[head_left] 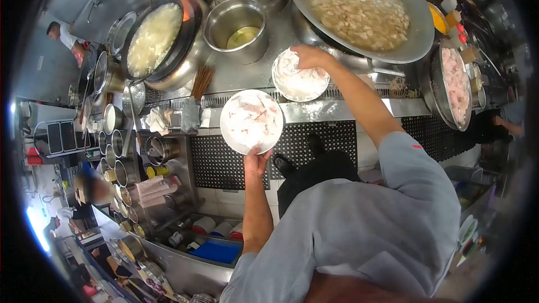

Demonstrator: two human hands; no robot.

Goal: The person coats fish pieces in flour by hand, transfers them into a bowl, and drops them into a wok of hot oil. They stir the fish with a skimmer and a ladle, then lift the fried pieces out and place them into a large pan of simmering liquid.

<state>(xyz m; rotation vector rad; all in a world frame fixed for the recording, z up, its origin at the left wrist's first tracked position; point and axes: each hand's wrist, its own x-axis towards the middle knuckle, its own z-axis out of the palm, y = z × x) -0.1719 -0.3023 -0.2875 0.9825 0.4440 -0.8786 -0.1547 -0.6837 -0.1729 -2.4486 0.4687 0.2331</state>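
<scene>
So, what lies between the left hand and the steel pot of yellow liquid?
Head view: the white bowl of pale pieces that the left hand holds, then counter up to the pot.

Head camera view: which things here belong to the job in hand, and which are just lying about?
In the job:
- white bowl of powder-dusted pieces, held by the left hand
- bowl of white powder, with the right hand at it
- possibly the pink pieces at far right

Apparently lying about:
- stick bundle
- folded cloth
- blue tray
</scene>
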